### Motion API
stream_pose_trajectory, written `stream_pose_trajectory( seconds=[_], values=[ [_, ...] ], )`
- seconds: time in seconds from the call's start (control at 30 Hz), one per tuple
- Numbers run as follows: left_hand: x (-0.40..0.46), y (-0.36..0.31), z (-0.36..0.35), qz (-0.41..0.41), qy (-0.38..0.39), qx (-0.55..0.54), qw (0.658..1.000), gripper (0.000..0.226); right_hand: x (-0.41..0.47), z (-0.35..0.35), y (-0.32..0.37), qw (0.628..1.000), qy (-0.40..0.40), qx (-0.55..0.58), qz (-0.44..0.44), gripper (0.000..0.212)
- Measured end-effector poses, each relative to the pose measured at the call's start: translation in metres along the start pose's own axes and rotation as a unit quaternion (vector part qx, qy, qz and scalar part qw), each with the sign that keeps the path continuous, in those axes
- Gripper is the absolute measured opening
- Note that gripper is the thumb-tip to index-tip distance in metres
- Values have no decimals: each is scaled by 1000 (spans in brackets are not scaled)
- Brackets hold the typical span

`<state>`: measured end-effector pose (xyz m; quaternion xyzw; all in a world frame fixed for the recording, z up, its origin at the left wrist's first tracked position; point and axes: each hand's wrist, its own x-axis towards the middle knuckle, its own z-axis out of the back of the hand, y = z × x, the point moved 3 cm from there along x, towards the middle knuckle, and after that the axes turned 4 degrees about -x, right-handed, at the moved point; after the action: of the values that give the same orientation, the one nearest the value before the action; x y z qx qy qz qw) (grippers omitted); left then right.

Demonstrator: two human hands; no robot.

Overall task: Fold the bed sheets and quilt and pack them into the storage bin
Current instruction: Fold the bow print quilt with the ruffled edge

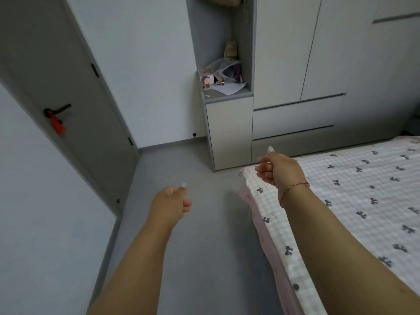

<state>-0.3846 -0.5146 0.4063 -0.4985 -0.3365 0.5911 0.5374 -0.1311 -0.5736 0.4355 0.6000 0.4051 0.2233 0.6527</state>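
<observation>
While I look down from head cam: L hand (pixel 171 202) over floor (pixel 200 223), fingers curled, holding nothing. R hand (pixel 276 168) above bed corner, also curled, empty. Bow-print sheet (pixel 354 196) spread flat on bed, near wardrobe (pixel 318 64).

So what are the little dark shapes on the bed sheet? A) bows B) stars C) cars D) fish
A: the checked sheet spread on the bed is dotted with small dark bows, each with two loops and trailing tails.
</observation>
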Motion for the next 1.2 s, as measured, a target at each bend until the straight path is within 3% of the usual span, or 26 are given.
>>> stream_pose_trajectory(
  seconds=[0.37,0.77,1.0,1.2],
  values=[
    [110,-46,-110,-18,104,38,994,27,108,57,2,992,-116,28,-32,36],
    [308,-80,-221,-24,208,96,973,23,275,58,-1,972,-220,34,-80,33],
    [378,-45,-284,72,241,84,964,32,337,79,-49,957,-248,3,-148,33],
    [425,11,-340,201,223,78,951,28,399,94,-96,950,-216,-52,-218,33]
  ],
)
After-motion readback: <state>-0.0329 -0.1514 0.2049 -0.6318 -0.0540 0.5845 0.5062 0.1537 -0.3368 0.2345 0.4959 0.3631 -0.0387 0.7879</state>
